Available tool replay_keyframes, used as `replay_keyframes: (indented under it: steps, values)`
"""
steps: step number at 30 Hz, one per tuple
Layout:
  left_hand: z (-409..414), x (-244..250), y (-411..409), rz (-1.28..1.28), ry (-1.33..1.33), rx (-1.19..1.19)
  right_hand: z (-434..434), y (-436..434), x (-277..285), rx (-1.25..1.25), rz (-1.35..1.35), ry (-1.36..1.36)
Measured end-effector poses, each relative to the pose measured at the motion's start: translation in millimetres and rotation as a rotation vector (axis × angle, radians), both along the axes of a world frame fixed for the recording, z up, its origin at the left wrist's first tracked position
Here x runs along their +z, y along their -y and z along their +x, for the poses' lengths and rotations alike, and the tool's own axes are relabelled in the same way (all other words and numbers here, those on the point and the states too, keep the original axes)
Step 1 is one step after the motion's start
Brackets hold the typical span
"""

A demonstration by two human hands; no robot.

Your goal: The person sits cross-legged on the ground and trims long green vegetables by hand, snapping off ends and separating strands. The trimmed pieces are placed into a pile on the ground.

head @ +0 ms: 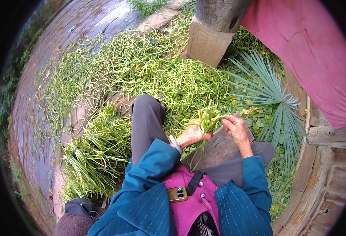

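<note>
My left hand (pixel 192 136) is wrapped around a small bunch of green plant stalks (pixel 208 118), whose cut ends stick up above the fist. A few thin tails hang below it toward my lap. At the right side of the bunch, my right hand (pixel 235 126) pinches the end of one stalk between thumb and fingers. A wide heap of loose green stalks (pixel 161 73) spreads over the ground past my knees. To my left lie tied bundles of stalks (pixel 99 153), stacked together with dark bands around them.
A fan-shaped palm leaf (pixel 282 100) lies on leafy greens (pixel 279 188) at my right. Ahead stands a wooden post (pixel 220 14) on a stone base (pixel 207 41). Pink cloth (pixel 308 53) hangs beside wooden boards (pixel 335 177). A wooden board (pixel 220 144) lies between my legs.
</note>
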State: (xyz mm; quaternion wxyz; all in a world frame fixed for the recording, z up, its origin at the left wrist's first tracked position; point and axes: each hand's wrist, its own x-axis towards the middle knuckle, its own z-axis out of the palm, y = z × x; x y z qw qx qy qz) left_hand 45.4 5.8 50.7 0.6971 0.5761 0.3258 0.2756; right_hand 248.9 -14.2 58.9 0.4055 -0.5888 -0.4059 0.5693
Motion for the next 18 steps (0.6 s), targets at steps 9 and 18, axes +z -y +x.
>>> replay_keyframes:
  steps: [9,18]
  values:
    - [8.2,-13.6,6.3,0.084,0.117,-0.117,2.5,2.3,-12.1,0.148,0.002,-0.024]
    - [3.2,-20.2,5.3,-0.035,0.094,-0.198,-1.1,1.9,-5.3,0.2,-0.023,0.036]
